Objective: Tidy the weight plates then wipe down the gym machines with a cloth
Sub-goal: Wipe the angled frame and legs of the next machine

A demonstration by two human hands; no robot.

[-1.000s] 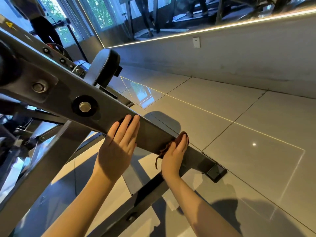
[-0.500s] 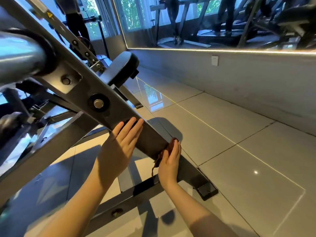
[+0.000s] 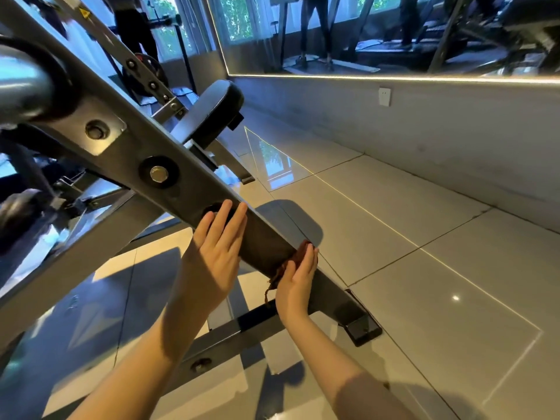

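A dark grey sloping frame beam [image 3: 185,189] of a gym machine runs from upper left down to a foot [image 3: 362,328] on the tiled floor. My left hand [image 3: 216,253] lies flat against the beam's side, fingers straight and together. Lower on the beam, my right hand [image 3: 298,277] presses a dark reddish-brown cloth [image 3: 298,253] against the metal; a frayed end of the cloth hangs down beside the palm. A black weight plate [image 3: 145,75] sits on the machine's far side, partly hidden by the frame.
A black padded rest [image 3: 212,109] sticks up behind the beam. A chrome bar [image 3: 21,89] is close at the upper left. A lower crossbar [image 3: 218,344] lies on the floor under my arms. A grey wall [image 3: 424,140] with a mirror stands right; people show in the mirror.
My view has tilted up and closer to the machine. My right hand with the cloth has slid slightly up along the beam. The left hand stays flat on the beam.
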